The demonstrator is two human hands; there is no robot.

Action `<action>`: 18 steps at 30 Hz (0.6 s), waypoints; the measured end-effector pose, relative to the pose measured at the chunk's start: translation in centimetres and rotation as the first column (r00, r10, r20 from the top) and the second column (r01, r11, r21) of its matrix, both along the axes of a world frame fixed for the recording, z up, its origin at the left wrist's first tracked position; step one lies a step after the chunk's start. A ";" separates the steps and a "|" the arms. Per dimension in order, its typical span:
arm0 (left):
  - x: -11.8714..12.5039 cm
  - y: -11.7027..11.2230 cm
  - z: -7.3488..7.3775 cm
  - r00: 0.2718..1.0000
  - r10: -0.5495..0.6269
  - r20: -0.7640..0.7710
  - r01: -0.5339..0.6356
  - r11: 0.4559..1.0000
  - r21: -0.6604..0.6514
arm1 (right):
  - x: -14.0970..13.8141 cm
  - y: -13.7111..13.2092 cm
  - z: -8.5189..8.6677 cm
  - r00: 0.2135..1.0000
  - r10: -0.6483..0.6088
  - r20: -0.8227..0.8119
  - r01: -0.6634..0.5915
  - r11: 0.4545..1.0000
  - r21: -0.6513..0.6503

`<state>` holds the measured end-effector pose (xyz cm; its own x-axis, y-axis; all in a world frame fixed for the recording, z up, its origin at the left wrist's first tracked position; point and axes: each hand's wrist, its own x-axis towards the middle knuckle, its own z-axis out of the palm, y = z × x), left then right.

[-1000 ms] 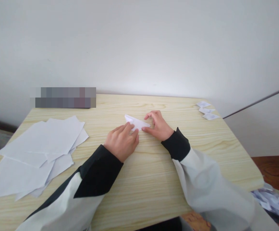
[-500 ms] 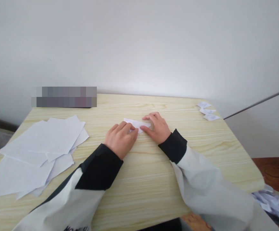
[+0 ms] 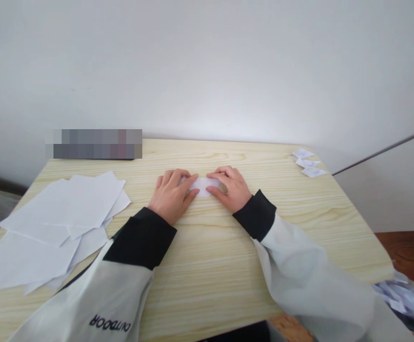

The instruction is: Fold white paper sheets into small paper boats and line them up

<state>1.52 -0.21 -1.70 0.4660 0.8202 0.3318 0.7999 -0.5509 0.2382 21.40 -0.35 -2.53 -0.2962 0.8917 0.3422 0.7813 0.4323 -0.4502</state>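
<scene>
A small folded strip of white paper [image 3: 202, 186] lies on the wooden table between my hands. My left hand [image 3: 173, 192] grips its left end, thumb at the near edge and index finger at the far edge. At the other end, my right hand [image 3: 232, 186] holds the strip the same way, between thumb and fingers. The middle of the strip shows; both ends are partly covered by my fingers.
Loose sheets of white paper [image 3: 81, 204] overlap on the table's left side. Three small folded paper pieces [image 3: 307, 164] lie in a row near the far right corner. A blurred-out dark object [image 3: 96, 145] sits at the back left. Crumpled white paper [image 3: 408, 297] is piled below the right edge.
My left hand has shifted left and turned, from pressing over the strip to holding its left end by the edges. My right hand stays at the right end.
</scene>
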 end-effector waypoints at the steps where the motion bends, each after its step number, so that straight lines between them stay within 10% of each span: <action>1: 0.0 0.0 0.0 1.000 -0.003 0.002 0.003 1.000 -0.007 | 0.0 0.0 0.0 1.000 0.002 0.004 -0.002 1.000 -0.004; 18: 0.0 0.2 -0.5 0.987 -0.057 0.152 0.058 0.998 -0.001 | 0.7 0.2 0.1 0.995 0.095 -0.010 -0.095 0.995 -0.021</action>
